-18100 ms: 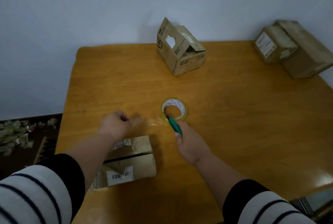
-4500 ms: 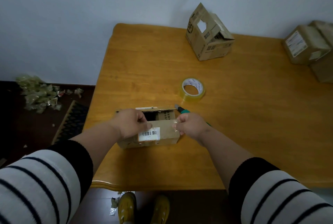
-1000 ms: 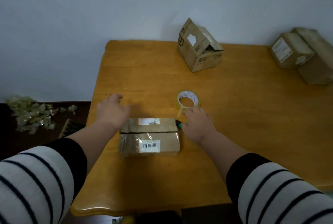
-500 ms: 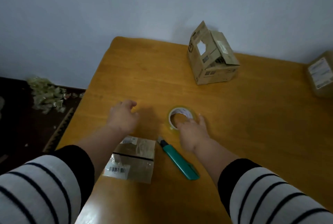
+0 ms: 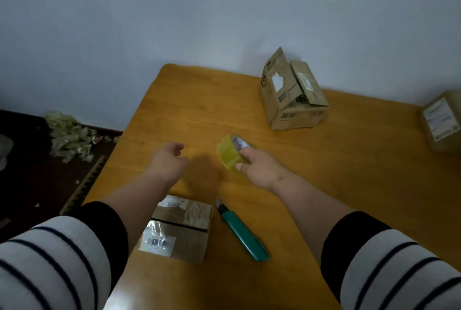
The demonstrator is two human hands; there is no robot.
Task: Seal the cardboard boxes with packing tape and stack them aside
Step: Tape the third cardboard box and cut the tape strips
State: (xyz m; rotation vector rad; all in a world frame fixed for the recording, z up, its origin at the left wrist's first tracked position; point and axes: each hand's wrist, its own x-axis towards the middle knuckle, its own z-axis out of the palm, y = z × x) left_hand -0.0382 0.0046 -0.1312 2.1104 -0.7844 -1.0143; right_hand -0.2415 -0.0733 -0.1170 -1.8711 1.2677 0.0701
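Right hand (image 5: 259, 167) — grips tape roll (image 5: 230, 153), tilted on edge, fingers in core, thumb on outer band; mid-table. Left hand (image 5: 167, 162) — holds nothing, fingers loosely curled, above bare wooden table (image 5: 349, 172). Small closed box (image 5: 178, 229) near front edge, under left forearm, barcode label up. Green utility knife (image 5: 243, 232) just beside it, right. Open-flapped box (image 5: 291, 100) at far edge. Labelled box (image 5: 442, 122) at right edge, cropped. Crumpled tape scraps (image 5: 68, 135) on floor, left.
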